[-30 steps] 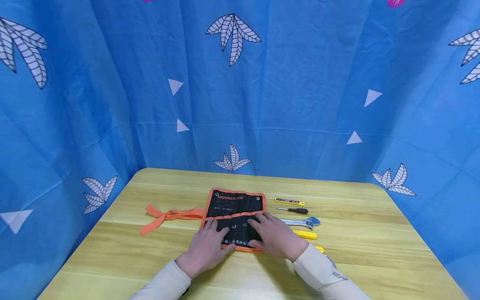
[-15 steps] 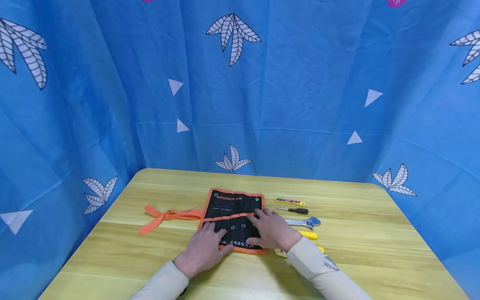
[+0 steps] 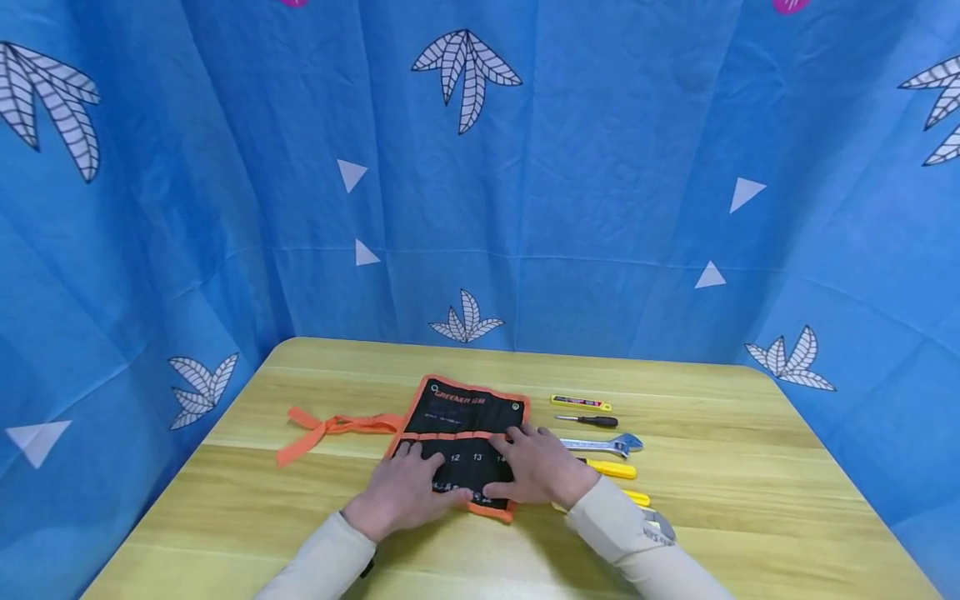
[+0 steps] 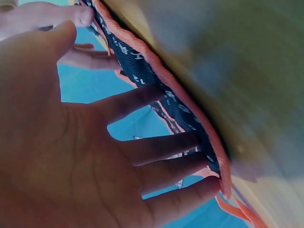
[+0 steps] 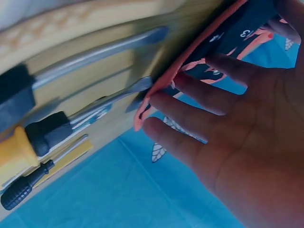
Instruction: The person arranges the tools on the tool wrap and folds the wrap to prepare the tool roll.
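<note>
A black tool pouch (image 3: 468, 412) with orange trim and numbered pockets lies flat on the table, slightly turned. My left hand (image 3: 405, 492) rests on its lower left part, with fingers spread and touching the cloth. On its lower right part lies my right hand (image 3: 542, 468), fingers loosely straight. The left wrist view shows fingertips against the pouch's black cloth (image 4: 128, 61), close to the orange edge. In the right wrist view, fingertips meet the orange border (image 5: 185, 57). Both hands cover some of the pockets.
Orange tie straps (image 3: 337, 427) extend left. Right of the pouch lie a slim yellow labelled item (image 3: 581, 403), a small black-handled screwdriver (image 3: 596, 422), an adjustable wrench (image 3: 618, 445) and two yellow-handled screwdrivers (image 3: 615, 469). A grey-headed tool (image 3: 662, 525) is partly under the right forearm. A blue curtain (image 3: 480, 208) hangs behind.
The pouch has slid slightly left and turned a little clockwise, its lower edge shifting left and toward me. Both hands have moved left with it. The tools have stayed in place.
</note>
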Action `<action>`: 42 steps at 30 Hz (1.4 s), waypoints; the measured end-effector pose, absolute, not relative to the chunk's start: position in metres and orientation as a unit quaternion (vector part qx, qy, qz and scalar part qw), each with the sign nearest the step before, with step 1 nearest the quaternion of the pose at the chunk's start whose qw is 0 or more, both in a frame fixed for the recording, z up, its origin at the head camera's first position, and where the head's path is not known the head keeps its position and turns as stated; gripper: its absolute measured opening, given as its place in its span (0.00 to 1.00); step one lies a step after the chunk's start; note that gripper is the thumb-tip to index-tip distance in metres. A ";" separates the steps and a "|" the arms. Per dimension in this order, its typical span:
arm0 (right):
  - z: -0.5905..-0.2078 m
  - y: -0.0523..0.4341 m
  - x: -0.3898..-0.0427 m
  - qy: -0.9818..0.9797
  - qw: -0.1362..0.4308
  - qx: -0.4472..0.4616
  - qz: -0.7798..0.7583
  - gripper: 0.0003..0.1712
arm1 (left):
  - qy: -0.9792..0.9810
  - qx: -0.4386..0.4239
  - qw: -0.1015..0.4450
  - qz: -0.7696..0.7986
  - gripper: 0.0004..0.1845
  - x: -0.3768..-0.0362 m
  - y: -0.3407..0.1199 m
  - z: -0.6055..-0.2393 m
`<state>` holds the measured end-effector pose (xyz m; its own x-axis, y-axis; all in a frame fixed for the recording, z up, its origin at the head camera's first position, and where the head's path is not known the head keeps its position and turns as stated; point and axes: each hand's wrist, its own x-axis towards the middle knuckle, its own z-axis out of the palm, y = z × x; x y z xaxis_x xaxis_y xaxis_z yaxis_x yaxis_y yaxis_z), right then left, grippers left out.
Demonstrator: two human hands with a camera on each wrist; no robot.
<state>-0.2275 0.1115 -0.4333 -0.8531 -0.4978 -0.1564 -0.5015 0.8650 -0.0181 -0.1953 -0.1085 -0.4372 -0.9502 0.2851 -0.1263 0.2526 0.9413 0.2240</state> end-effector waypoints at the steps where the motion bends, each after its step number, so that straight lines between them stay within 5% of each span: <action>1: -0.433 0.111 -0.227 0.962 0.077 -0.263 0.012 0.47 | 0.983 0.132 0.081 0.102 0.45 -0.196 -0.109 -0.437; 9: -0.426 0.108 -0.229 0.966 0.069 -0.248 0.010 0.42 | 0.984 0.102 0.097 0.107 0.47 -0.199 -0.103 -0.434; 42: -0.435 0.102 -0.236 0.971 0.083 -0.225 -0.006 0.48 | 0.990 0.075 0.100 0.066 0.55 -0.205 -0.091 -0.437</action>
<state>-0.2356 0.1021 -0.4349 -0.8853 -0.4372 -0.1582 -0.4354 0.8990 -0.0479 -0.2050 -0.0912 -0.4373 -0.9686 0.1623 -0.1881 0.1359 0.9800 0.1456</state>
